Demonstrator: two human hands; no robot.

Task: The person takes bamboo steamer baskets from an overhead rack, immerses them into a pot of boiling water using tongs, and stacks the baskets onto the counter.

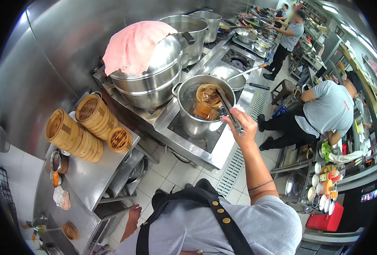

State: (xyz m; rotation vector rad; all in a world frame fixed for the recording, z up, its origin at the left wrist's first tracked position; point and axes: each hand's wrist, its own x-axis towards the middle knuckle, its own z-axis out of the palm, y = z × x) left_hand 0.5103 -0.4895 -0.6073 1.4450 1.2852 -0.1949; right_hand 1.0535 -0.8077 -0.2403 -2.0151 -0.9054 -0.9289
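My right hand is closed around a pair of dark tongs, which slant down into a tall metal pot on the stove. In the pot's liquid are a round bamboo steamer basket and another bamboo piece beside it. The tongs' tips are at the round basket's right rim; whether they grip it I cannot tell. My left hand hangs low by my side near the steel counter, its fingers too small and partly hidden to read.
Stacked bamboo steamers stand on the steel counter at left. A big steamer pot with a pink cloth is behind, and a wok sits beyond my pot. A co-worker bends at the right-hand shelves; others stand farther back.
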